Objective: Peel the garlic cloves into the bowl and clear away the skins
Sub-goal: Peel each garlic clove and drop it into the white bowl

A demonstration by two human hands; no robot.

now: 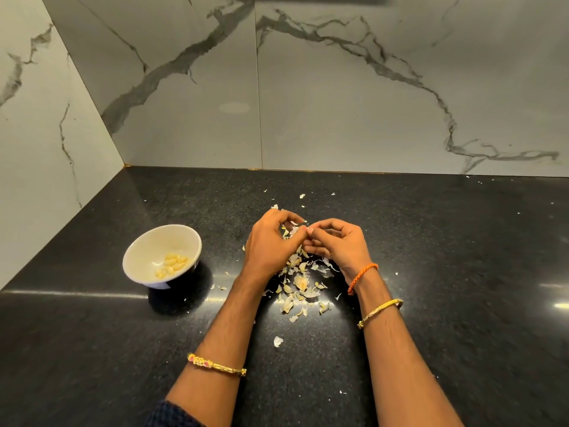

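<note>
Fingers (300,238) of both hands pinching 1 garlic clove (294,230) above skins (297,288), peeled cloves (174,264) in bowl (144,251), no writing readable

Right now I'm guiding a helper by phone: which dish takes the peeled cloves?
On the black speckled stone counter, look left of the person's two hands, toward the marble corner. There stands a small round white ceramic bowl, the only dish, with pale yellow peeled garlic cloves inside, apart from the papery skins.
</note>
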